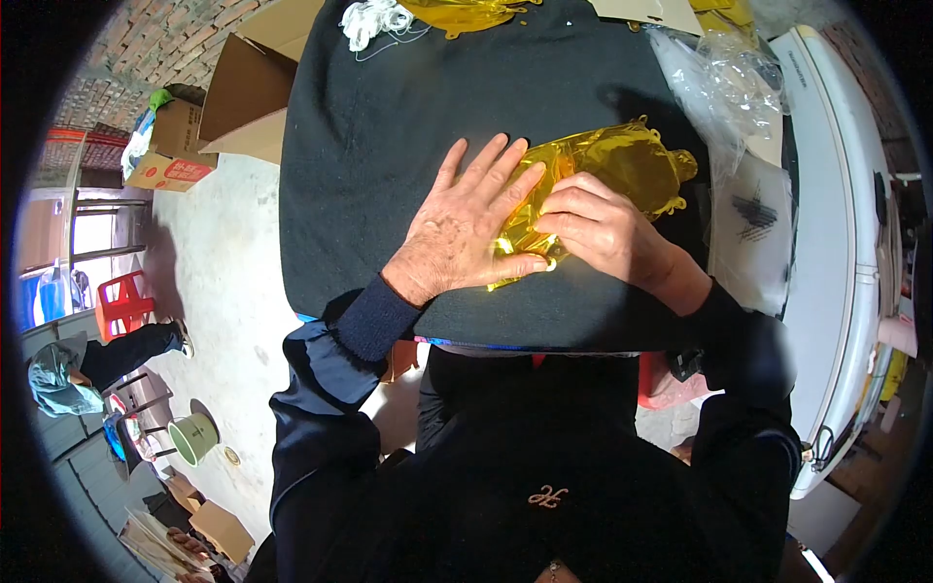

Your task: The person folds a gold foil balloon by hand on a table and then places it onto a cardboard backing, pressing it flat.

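A flat, shiny gold foil balloon with small tabs along its edge lies on the black-covered table. My left hand is spread flat, its fingertips and thumb resting on the left part of the foil. The fingers of my right hand are bent into a pinch on the foil, just right of my left hand. Creases run through the foil between the two hands. What exactly sits between my right fingertips is partly hidden.
White string and more gold foil lie at the table's far edge. Clear plastic bags hang over the right side, beside a white appliance. Cardboard boxes, a red stool, a green bucket and a seated person are leftward.
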A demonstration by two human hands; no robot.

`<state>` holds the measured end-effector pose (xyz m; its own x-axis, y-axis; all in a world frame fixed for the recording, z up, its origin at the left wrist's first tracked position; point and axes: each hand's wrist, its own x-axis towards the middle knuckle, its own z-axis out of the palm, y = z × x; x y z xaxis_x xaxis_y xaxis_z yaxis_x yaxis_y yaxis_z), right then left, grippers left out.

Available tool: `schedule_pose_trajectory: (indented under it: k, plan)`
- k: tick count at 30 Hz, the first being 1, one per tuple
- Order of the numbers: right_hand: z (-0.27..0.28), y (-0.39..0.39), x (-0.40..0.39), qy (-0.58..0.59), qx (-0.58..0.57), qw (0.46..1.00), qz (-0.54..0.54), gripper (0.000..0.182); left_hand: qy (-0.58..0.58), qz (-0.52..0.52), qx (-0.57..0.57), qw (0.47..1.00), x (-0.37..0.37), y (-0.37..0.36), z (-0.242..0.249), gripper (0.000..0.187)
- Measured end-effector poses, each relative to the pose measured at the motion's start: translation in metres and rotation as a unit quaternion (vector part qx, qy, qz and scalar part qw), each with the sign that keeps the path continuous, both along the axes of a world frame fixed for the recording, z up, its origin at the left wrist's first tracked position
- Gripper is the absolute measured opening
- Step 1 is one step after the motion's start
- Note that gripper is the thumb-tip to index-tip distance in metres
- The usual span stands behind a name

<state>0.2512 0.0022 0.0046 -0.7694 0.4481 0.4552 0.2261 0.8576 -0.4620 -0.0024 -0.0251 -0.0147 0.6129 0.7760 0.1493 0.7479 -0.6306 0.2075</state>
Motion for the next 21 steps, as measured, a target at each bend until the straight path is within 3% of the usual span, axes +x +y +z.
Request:
schedule_pose_trajectory:
  k: [8,14,21]
  plan:
    - [0.021,-0.005,0.002,-0.034,-0.081,0.996,0.027,0.036,-0.011,-0.001,0.001,1.0,0.0,0.0,-0.001,0.108]
    - [0.01,-0.001,0.003,-0.052,-0.027,0.997,0.045,0.045,-0.019,-0.001,0.004,1.0,0.0,-0.001,-0.001,0.106]
    - [0.006,-0.003,-0.001,-0.027,0.006,0.999,0.04,0.029,-0.018,0.0,0.006,1.0,0.0,-0.001,-0.002,0.105]
